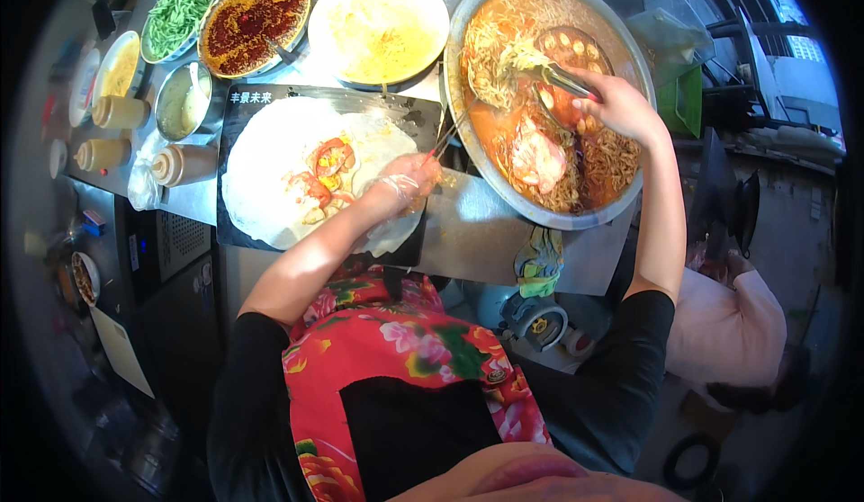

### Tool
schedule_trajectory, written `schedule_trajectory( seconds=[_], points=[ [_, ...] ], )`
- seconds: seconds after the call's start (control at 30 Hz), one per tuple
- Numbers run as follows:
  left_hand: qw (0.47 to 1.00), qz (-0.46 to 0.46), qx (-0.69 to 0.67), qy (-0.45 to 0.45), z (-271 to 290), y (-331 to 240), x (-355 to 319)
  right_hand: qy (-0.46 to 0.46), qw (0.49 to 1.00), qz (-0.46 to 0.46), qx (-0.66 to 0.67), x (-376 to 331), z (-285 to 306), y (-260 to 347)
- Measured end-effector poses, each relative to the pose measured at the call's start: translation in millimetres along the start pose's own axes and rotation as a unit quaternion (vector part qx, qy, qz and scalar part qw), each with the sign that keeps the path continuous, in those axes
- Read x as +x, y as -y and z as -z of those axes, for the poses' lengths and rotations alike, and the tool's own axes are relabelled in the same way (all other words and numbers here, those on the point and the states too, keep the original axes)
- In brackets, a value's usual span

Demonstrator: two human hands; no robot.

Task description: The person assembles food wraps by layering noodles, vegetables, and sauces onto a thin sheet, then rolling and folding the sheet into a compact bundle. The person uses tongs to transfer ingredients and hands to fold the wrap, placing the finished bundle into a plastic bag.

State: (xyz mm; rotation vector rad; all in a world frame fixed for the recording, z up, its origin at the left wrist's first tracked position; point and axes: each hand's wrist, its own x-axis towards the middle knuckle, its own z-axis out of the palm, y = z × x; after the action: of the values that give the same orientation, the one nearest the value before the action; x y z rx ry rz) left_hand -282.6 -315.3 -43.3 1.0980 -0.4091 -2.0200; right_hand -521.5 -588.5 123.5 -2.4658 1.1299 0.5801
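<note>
My right hand (616, 106) grips metal tongs (567, 79) over a wide grey basin (456, 43). Pale shredded strips (524, 58) hang in the tongs' jaws. Red-orange broth fills the basin, with more strips, halved eggs (576, 48) and a pinkish piece (537, 156). My left hand (405, 181), which seems to wear a clear glove, closes round a thin metal tool (454, 131) with a red end; its exact kind is unclear. Below that hand lies a large thin flatbread (261, 156) on a black square plate (416, 111). Tomato and yellow egg pieces (328, 165) rest on its middle.
Behind the flatbread stand dishes of yellow shreds (378, 30), dark red chilli sauce (252, 21) and cut greens (180, 16). A metal bowl (183, 102) and several squeeze bottles (184, 165) sit at left. A cloth (538, 259) hangs at the counter's front. Someone in pink (724, 327) is at right.
</note>
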Motion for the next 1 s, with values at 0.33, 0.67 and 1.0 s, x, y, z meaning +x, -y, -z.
schedule_trajectory(
  seconds=[0.33, 0.67, 1.0],
  points=[
    [0.988, -0.074, 0.136, 0.006, -8.1, -1.6, -15.0, -0.014, 0.981, -0.102, -0.166, -24.8, -32.2, 61.8],
    [0.794, -0.212, 0.554, -0.134, -32.4, -12.3, -21.8, -0.308, 0.937, -0.151, 0.059, -12.3, -137.5, 92.9],
    [0.999, -0.028, -0.009, -0.034, -6.2, -1.8, -6.5, -0.041, 0.985, -0.088, -0.146, -27.0, -9.0, 76.4]
  ],
)
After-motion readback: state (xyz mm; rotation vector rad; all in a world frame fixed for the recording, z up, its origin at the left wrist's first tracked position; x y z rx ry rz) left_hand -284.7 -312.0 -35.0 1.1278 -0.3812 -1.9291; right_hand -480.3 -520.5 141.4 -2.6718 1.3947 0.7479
